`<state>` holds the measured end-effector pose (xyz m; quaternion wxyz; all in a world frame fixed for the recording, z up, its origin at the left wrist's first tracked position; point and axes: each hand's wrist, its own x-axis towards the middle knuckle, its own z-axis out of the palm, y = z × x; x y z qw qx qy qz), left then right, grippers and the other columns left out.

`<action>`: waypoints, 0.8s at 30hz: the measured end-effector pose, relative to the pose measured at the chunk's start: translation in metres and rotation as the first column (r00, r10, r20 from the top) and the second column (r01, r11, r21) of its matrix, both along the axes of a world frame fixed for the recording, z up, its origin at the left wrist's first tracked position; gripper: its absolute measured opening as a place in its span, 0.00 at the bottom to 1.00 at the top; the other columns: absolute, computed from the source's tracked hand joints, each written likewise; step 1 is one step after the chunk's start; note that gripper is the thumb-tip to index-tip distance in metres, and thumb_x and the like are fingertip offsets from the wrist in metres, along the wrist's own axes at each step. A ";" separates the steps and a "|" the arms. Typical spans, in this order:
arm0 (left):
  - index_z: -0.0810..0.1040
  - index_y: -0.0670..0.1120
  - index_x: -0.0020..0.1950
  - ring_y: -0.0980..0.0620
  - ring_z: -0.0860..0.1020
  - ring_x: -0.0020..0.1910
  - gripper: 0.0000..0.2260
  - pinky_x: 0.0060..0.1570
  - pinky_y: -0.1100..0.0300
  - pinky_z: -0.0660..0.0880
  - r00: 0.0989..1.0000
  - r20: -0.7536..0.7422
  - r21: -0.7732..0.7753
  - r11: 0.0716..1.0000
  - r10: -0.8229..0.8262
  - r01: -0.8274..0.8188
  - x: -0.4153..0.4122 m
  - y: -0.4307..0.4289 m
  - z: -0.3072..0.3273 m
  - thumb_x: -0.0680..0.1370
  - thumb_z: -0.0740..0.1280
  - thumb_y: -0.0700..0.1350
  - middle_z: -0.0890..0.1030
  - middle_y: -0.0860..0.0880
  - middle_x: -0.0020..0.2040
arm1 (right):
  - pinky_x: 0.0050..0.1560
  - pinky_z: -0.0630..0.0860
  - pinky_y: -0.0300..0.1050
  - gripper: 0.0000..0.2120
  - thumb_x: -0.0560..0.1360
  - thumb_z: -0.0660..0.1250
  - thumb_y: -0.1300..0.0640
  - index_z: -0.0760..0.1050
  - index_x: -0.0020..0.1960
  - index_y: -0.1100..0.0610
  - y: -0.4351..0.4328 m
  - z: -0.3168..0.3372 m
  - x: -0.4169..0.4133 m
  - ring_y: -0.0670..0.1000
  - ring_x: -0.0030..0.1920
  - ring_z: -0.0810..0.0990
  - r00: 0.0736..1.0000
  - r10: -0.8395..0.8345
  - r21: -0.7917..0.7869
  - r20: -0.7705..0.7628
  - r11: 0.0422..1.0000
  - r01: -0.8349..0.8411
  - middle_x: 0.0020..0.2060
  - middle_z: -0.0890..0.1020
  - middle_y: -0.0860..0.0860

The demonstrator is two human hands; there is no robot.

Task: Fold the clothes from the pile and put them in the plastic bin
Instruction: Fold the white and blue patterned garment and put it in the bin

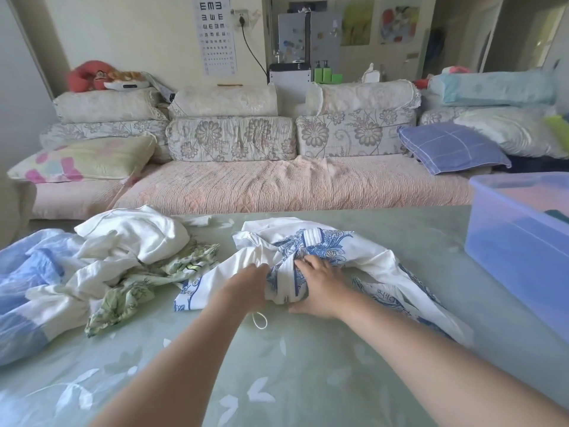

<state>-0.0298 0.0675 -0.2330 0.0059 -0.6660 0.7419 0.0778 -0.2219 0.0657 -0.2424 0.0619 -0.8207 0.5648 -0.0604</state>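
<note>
Garment point(326, 241), crumpled, blue-printed: left hand point(246, 283), right hand point(320, 280) grip.

Both bare forearms reach forward and converge. The left hand point(246, 283) pinches a white, blue-flowered cloth garment point(326, 241). Just beside it, the right hand point(318, 282) curls over the same garment, thumb underneath.

Single head-worn wide-angle view, facing forward and down over the pale green leaf-patterned table point(308, 380). Left hand point(246, 285) and right hand point(320, 285) close, mid-frame, on the white blue-printed garment point(326, 241); floral fabric sofa point(231, 140) beyond them.
</note>
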 end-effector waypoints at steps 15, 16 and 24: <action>0.74 0.57 0.56 0.49 0.75 0.48 0.19 0.43 0.57 0.69 0.989 -0.144 -0.032 0.999 -0.044 0.040 -0.004 0.043 0.056 0.71 0.67 0.66 0.78 0.55 0.47 | 0.43 0.66 0.48 0.10 0.83 0.58 0.49 0.67 0.48 0.55 0.012 0.052 0.002 0.56 0.44 0.75 0.733 -0.088 -0.048 0.674 0.985 0.163 0.42 0.75 0.51; 0.73 0.60 0.58 0.51 0.75 0.47 0.22 0.42 0.58 0.68 0.994 -0.097 -0.043 0.998 -0.053 0.049 -0.003 0.048 0.058 0.68 0.69 0.67 0.79 0.55 0.50 | 0.42 0.66 0.48 0.09 0.81 0.62 0.50 0.66 0.48 0.54 0.018 0.057 -0.004 0.54 0.42 0.74 0.789 -0.044 -0.082 0.613 0.990 0.118 0.41 0.75 0.50; 0.73 0.58 0.66 0.48 0.78 0.55 0.23 0.43 0.57 0.73 0.966 0.256 -0.063 0.998 0.024 -0.008 0.012 0.081 0.074 0.76 0.60 0.37 0.79 0.52 0.58 | 0.50 0.66 0.47 0.23 0.67 0.61 0.73 0.71 0.55 0.50 0.061 0.061 -0.065 0.53 0.57 0.70 0.994 0.105 -0.120 -0.041 0.987 -0.109 0.54 0.70 0.49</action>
